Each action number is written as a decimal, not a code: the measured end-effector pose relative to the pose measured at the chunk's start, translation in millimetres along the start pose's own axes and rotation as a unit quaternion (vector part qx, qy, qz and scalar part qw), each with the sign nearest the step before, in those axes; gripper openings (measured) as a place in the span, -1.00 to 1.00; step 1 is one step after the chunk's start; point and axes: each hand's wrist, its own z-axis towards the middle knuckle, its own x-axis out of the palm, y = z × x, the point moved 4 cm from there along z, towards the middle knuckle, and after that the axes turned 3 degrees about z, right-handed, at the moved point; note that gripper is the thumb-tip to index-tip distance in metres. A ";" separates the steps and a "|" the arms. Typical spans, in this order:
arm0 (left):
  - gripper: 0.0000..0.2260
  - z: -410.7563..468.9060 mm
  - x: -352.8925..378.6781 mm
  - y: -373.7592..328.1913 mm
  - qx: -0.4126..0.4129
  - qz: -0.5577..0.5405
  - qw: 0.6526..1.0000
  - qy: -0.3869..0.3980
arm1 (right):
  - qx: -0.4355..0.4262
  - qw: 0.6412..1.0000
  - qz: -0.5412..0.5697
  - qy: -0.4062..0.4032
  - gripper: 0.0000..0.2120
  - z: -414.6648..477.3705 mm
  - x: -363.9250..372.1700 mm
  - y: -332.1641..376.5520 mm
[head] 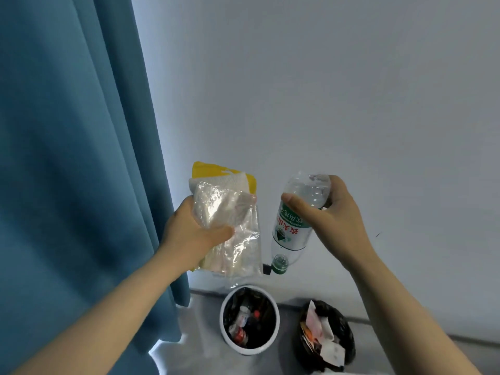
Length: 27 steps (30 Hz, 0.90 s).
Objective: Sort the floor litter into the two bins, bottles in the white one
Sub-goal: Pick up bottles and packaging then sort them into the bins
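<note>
Bottle [295,226] hangs cap-down from my right hand [332,220], fingers curled round its base, white bin [222,318] below them for the drop, I judge; left hand [194,234] thumb and fingers clamp crumpled wrappers [230,220], held apart for the black-lined bin [347,328].

Yellow packet [205,169] mostly behind clear wrappers [216,204], white bin [244,349] contents blurred

Red "农夫山" on bottle label [287,234]
</note>
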 end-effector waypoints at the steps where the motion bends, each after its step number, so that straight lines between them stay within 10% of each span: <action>1: -0.61 7.3 9.6 13.5 -0.016 0.010 1.000 0.004 | 0.015 1.000 -0.010 0.008 -0.58 4.3 1.0 -18.5; 27: -0.50 59.5 184.3 371.6 -0.389 0.205 0.895 0.071 | 0.325 0.897 -0.235 0.187 -0.38 12.3 100.7 -460.9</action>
